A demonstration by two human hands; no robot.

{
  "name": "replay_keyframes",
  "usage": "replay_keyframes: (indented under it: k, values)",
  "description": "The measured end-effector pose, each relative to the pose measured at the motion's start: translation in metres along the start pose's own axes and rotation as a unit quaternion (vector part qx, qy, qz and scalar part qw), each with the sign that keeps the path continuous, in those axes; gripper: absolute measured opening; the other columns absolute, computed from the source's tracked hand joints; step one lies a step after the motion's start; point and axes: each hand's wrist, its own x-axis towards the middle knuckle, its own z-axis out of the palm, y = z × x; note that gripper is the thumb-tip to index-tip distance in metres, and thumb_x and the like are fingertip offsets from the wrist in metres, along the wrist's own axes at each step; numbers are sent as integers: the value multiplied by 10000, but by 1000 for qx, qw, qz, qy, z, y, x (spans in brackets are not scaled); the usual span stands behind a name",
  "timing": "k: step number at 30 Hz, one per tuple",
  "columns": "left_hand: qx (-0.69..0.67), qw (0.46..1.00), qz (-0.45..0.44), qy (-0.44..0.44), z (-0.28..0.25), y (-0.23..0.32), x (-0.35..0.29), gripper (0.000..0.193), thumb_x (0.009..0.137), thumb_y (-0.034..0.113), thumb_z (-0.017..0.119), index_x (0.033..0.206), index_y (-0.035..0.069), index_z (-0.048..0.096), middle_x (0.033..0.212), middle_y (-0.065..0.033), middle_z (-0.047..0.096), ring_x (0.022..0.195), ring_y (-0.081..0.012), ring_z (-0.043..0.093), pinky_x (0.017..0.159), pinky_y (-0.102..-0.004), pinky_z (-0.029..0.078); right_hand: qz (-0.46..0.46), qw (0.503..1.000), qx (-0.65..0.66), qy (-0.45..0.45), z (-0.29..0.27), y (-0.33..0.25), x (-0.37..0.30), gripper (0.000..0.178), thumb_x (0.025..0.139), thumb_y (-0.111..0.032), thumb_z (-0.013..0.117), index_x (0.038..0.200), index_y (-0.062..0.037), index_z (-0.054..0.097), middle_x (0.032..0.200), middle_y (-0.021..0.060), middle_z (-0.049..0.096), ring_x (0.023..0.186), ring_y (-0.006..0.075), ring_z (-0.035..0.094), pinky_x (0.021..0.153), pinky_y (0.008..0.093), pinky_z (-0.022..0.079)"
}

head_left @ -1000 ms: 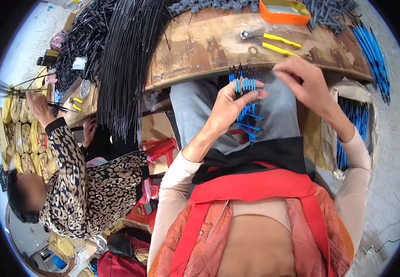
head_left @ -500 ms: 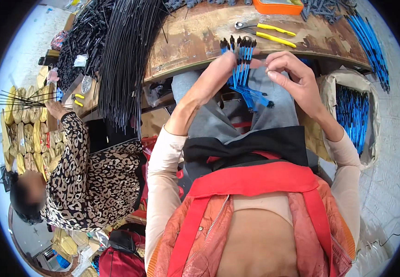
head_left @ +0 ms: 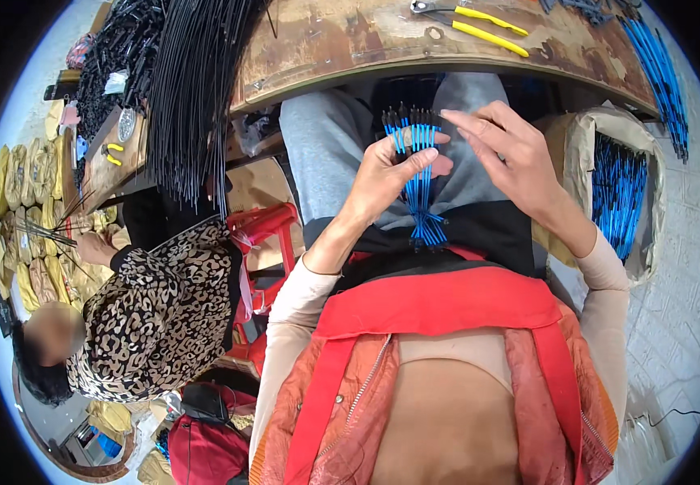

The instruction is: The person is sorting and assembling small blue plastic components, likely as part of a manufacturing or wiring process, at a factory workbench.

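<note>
My left hand (head_left: 386, 174) is closed around a fanned bundle of thin blue cables (head_left: 420, 190) with black ends, its thumb lying across them. The bundle stands upright over my lap, the cables crossing near its lower end. My right hand (head_left: 507, 149) is just right of the black upper ends. Its fingers stretch toward the outermost one, with a gap between index finger and thumb; nothing shows in them. Whether a fingertip touches that end is hard to tell.
The wooden table (head_left: 350, 44) ahead holds yellow-handled pliers (head_left: 487, 28), long black cables (head_left: 192, 97) and more blue cables (head_left: 661, 89). A lined box (head_left: 653, 170) of blue cables stands right. At left, a co-worker (head_left: 164, 315) holds thin black rods beside a red stool (head_left: 273, 234).
My left hand has brought the bundle down toward my lap and turned, its thumb now in front. My right hand has moved lower, fingers stretched out. The co-worker's rods moved lower.
</note>
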Motion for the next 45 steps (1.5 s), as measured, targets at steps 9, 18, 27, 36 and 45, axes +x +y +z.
replay_keyframes:
  k: [9, 18, 27, 36, 45]
  values:
    - [9, 1000, -7, -9, -21, 19, 6, 251, 968, 112, 596, 1204, 30, 624, 970, -109, 717, 911, -184, 696, 815, -288, 552, 19, 999, 30, -9, 12, -6, 30, 411, 831, 59, 627, 1220, -71, 658, 883, 105, 570, 709, 226, 567, 615, 313, 463]
    - [11, 1000, 0, -25, -61, 39, 5, 239, 961, 113, 607, 1182, 28, 636, 966, -112, 719, 911, -182, 695, 811, -288, 552, -17, 1000, 3, 1, 32, -22, 67, 390, 817, 53, 639, 1193, -48, 662, 861, 102, 563, 721, 241, 566, 632, 330, 467]
    - [41, 998, 3, -55, -76, 51, 1, 267, 953, 129, 617, 1198, 25, 615, 974, -125, 719, 917, -189, 693, 795, -313, 562, -64, 997, -20, 48, 40, -28, 85, 293, 783, 43, 672, 1064, -35, 698, 878, 105, 598, 768, 257, 606, 657, 332, 494]
    - [30, 999, -1, -43, -60, 47, -6, 241, 951, 119, 626, 1173, 29, 647, 961, -82, 717, 897, -161, 689, 784, -280, 544, -12, 994, 13, 108, 49, -37, 72, 220, 810, -10, 678, 1022, -66, 696, 874, 96, 585, 711, 236, 614, 618, 313, 501]
    - [32, 997, -14, -66, -56, 58, -4, 244, 938, 89, 637, 1167, 8, 644, 966, -66, 704, 922, -170, 690, 817, -293, 542, -69, 995, 28, 67, 32, -31, 76, 268, 814, 58, 642, 1062, -34, 680, 920, 111, 574, 772, 242, 605, 646, 320, 493]
